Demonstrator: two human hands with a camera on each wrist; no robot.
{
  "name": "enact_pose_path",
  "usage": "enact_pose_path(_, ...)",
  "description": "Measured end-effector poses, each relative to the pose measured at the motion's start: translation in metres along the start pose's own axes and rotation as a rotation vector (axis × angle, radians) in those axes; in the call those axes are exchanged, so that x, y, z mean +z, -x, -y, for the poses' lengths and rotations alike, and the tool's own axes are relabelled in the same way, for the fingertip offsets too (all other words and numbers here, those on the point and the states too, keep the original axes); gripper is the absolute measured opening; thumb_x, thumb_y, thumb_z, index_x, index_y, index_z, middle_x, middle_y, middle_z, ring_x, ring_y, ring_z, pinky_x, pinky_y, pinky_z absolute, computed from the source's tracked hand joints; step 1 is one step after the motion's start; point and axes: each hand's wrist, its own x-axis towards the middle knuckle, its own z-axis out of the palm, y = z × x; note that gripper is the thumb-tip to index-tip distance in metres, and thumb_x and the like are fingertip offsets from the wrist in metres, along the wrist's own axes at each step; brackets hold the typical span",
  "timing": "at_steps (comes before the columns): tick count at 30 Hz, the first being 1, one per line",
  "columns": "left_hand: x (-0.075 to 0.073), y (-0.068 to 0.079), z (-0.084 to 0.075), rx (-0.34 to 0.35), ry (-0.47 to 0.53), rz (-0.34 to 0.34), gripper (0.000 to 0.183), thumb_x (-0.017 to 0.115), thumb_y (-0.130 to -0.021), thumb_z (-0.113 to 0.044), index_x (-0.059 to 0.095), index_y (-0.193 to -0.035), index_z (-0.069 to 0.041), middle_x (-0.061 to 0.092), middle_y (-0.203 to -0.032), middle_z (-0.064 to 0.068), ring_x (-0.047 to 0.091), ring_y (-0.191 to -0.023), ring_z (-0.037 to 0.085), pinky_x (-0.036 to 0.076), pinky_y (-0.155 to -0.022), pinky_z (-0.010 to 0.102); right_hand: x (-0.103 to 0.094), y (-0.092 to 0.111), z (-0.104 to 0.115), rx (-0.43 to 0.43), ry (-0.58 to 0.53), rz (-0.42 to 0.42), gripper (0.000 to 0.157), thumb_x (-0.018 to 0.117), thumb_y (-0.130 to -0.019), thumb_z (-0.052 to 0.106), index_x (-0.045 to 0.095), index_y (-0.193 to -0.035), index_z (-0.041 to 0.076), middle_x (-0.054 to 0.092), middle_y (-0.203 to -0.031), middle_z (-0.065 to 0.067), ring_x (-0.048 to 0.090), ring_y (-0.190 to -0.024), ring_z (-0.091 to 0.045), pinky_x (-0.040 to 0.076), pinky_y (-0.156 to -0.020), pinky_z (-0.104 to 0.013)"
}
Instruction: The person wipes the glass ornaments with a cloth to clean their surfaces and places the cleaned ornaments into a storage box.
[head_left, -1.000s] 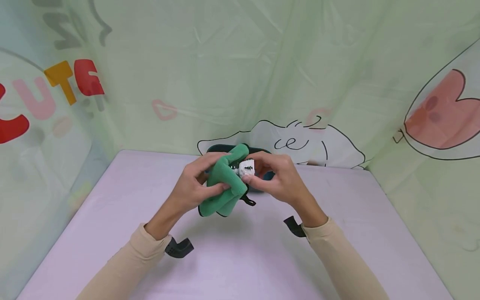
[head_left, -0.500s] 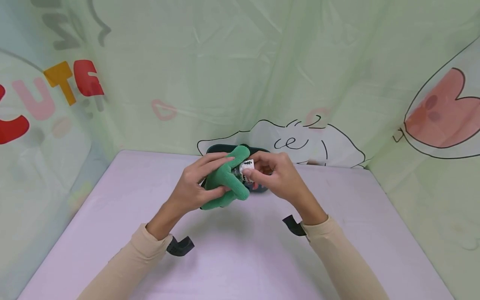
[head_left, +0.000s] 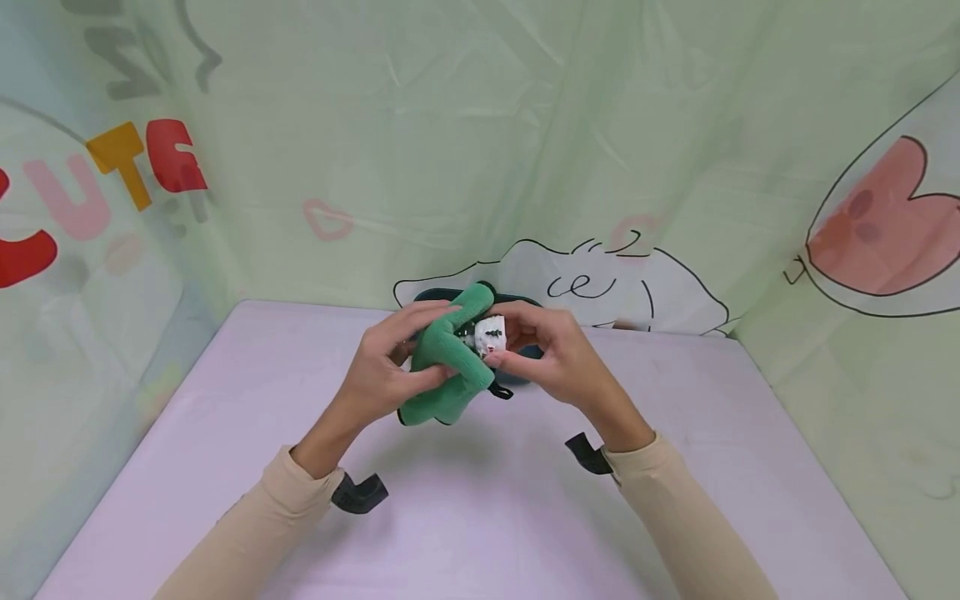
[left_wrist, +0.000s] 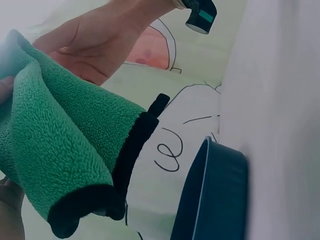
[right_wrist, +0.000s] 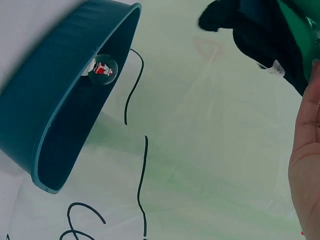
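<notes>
A green plush cloth [head_left: 467,360] with black edging is folded around a small snow globe [head_left: 491,332], whose white base with dark tree shapes sticks out to the right. My left hand [head_left: 382,362] grips the cloth from the left, thumb in front. From the other side, my right hand [head_left: 555,354] pinches the white base between thumb and fingers. Most of the clear globe is hidden inside the cloth. In the left wrist view the cloth [left_wrist: 65,135] hangs in folds, covering the snow globe.
Behind the hands, a dark teal bin [left_wrist: 225,185] stands on the lilac-covered table [head_left: 480,517] against the back curtain. Inside the bin lies another small snow globe [right_wrist: 102,69] with a red and white figure. Patterned curtains [head_left: 480,150] enclose the table's back and sides.
The white base turned in my right fingers, tilting half a second ago and now facing up again. The cloth shifted and bunched slightly around the globe. Both arms stayed nearly in place.
</notes>
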Motion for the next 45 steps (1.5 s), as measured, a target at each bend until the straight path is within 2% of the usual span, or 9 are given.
enact_pose_path(8, -0.0012, -0.0004, -0.0019, -0.084, 0.052, -0.027, 0.058, 0.077, -0.080, 0.013, 0.060, -0.135, 0.003, 0.061, -0.136, 0.017, 0.061, -0.119, 0.025, 0.061, -0.088, 0.041, 0.0011, 0.0002, -0.0011, -0.077, 0.007, 0.009, 0.049, 0.082, -0.082, -0.003, 0.065, -0.127, 0.006, 0.068, -0.104, -0.001, 0.067, -0.083, -0.017, 0.060, -0.076, -0.032)
enact_pose_path(13, -0.0014, 0.0005, -0.0031, -0.146, 0.071, -0.045, 0.058, 0.077, -0.082, 0.010, 0.061, -0.136, -0.001, 0.062, -0.136, 0.012, 0.062, -0.115, 0.025, 0.061, -0.087, 0.039, 0.0017, 0.0004, -0.0030, -0.135, 0.071, -0.004, 0.056, 0.085, -0.077, -0.006, 0.065, -0.128, 0.006, 0.065, -0.107, -0.003, 0.065, -0.085, -0.016, 0.059, -0.076, -0.032)
enact_pose_path(21, -0.0026, 0.0002, -0.0048, -0.261, 0.100, -0.068, 0.054, 0.075, -0.085, 0.006, 0.062, -0.136, -0.005, 0.067, -0.124, 0.010, 0.067, -0.101, 0.023, 0.061, -0.084, 0.036, 0.0033, -0.0014, -0.0056, -0.262, 0.176, -0.046, 0.048, 0.086, -0.080, 0.003, 0.068, -0.125, 0.006, 0.064, -0.114, -0.007, 0.060, -0.096, -0.016, 0.053, -0.082, -0.028)
enact_pose_path(24, -0.0035, -0.0003, -0.0048, -0.308, 0.123, -0.071, 0.053, 0.075, -0.086, 0.003, 0.062, -0.137, -0.005, 0.069, -0.121, 0.012, 0.068, -0.102, 0.023, 0.061, -0.083, 0.036, 0.0035, -0.0028, -0.0067, -0.314, 0.194, -0.053, 0.048, 0.084, -0.079, -0.002, 0.069, -0.123, 0.006, 0.064, -0.116, -0.009, 0.060, -0.103, -0.020, 0.052, -0.084, -0.028)
enact_pose_path(28, -0.0047, -0.0011, -0.0049, -0.375, 0.157, -0.078, 0.052, 0.074, -0.088, -0.001, 0.061, -0.139, -0.007, 0.067, -0.125, 0.013, 0.067, -0.108, 0.026, 0.061, -0.085, 0.038, 0.0035, -0.0054, -0.0083, -0.397, 0.237, -0.056, 0.050, 0.080, -0.077, -0.012, 0.068, -0.122, 0.004, 0.064, -0.118, -0.012, 0.060, -0.110, -0.025, 0.051, -0.091, -0.026)
enact_pose_path(34, -0.0054, -0.0020, -0.0046, -0.467, 0.152, -0.083, 0.051, 0.073, -0.090, -0.010, 0.062, -0.139, -0.013, 0.066, -0.125, 0.011, 0.066, -0.106, 0.032, 0.060, -0.085, 0.038, 0.0027, -0.0085, -0.0086, -0.467, 0.275, -0.070, 0.047, 0.079, -0.078, -0.013, 0.066, -0.121, 0.000, 0.065, -0.120, -0.014, 0.060, -0.115, -0.028, 0.050, -0.100, -0.028)
enact_pose_path(38, -0.0051, -0.0029, -0.0048, -0.466, 0.148, -0.070, 0.050, 0.073, -0.091, -0.011, 0.062, -0.139, -0.011, 0.066, -0.124, 0.011, 0.066, -0.104, 0.031, 0.059, -0.085, 0.037, 0.0007, -0.0082, -0.0088, -0.470, 0.278, -0.073, 0.044, 0.080, -0.080, -0.007, 0.067, -0.121, 0.000, 0.066, -0.120, -0.014, 0.061, -0.115, -0.027, 0.050, -0.101, -0.028)
enact_pose_path(42, -0.0057, -0.0026, -0.0046, -0.428, 0.151, -0.041, 0.050, 0.073, -0.091, -0.007, 0.060, -0.140, -0.007, 0.066, -0.126, 0.011, 0.066, -0.106, 0.026, 0.059, -0.087, 0.035, -0.0010, -0.0069, -0.0083, -0.438, 0.290, -0.077, 0.037, 0.081, -0.089, 0.016, 0.069, -0.122, 0.003, 0.067, -0.118, -0.012, 0.063, -0.110, -0.024, 0.052, -0.097, -0.026)
enact_pose_path(45, -0.0064, -0.0019, -0.0045, -0.392, 0.143, -0.023, 0.052, 0.074, -0.090, -0.005, 0.059, -0.140, -0.005, 0.066, -0.123, 0.012, 0.066, -0.105, 0.023, 0.059, -0.088, 0.033, -0.0008, -0.0061, -0.0070, -0.395, 0.281, -0.079, 0.040, 0.075, -0.093, 0.032, 0.070, -0.122, 0.005, 0.068, -0.115, -0.010, 0.065, -0.101, -0.020, 0.054, -0.089, -0.024)
